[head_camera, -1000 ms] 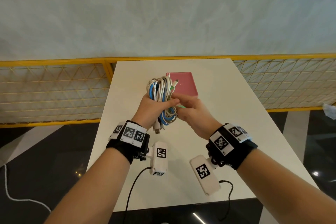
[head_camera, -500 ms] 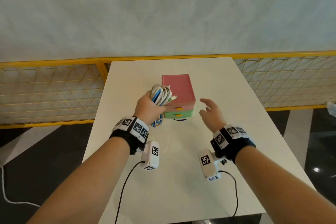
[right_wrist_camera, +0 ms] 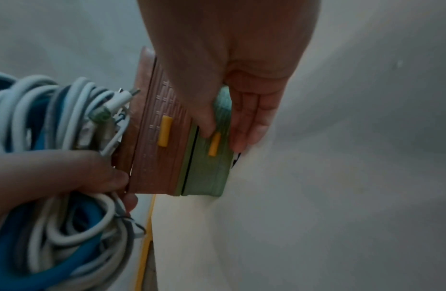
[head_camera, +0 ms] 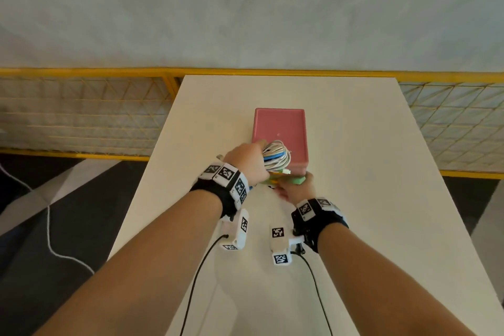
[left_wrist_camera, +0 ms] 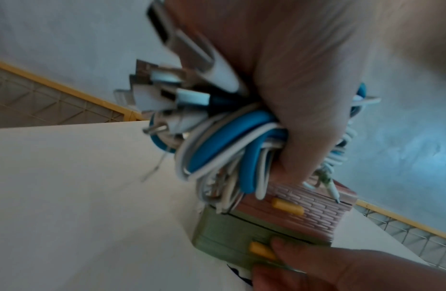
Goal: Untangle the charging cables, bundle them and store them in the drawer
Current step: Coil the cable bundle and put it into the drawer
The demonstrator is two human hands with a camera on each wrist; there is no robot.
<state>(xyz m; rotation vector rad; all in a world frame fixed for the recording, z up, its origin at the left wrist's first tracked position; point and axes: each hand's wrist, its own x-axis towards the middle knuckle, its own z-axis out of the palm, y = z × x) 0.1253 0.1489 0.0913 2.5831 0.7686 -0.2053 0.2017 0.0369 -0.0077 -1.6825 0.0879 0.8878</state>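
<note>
A bundle of white and blue charging cables (head_camera: 276, 157) is gripped in my left hand (head_camera: 252, 162), which holds it against the front top edge of the small drawer box (head_camera: 279, 128). The plugs (left_wrist_camera: 172, 94) stick out behind the fist. The box has a pink top drawer (left_wrist_camera: 296, 214) and a green lower drawer (left_wrist_camera: 231, 234), each with a yellow handle. My right hand (head_camera: 293, 185) pinches the green drawer's front next to its handle (right_wrist_camera: 214, 144), with the thumb (right_wrist_camera: 204, 118) above and the fingers (right_wrist_camera: 251, 122) below.
The box stands mid-way along a white table (head_camera: 368, 199). A yellow mesh railing (head_camera: 81, 117) runs behind and beside the table, with a grey wall beyond it. Black wires (head_camera: 196, 281) hang from my wrist cameras over the near tabletop.
My left hand has carried the bundle from beside the box onto its front top edge. My right hand, which was open in the air, has come in and taken hold of the green drawer's front.
</note>
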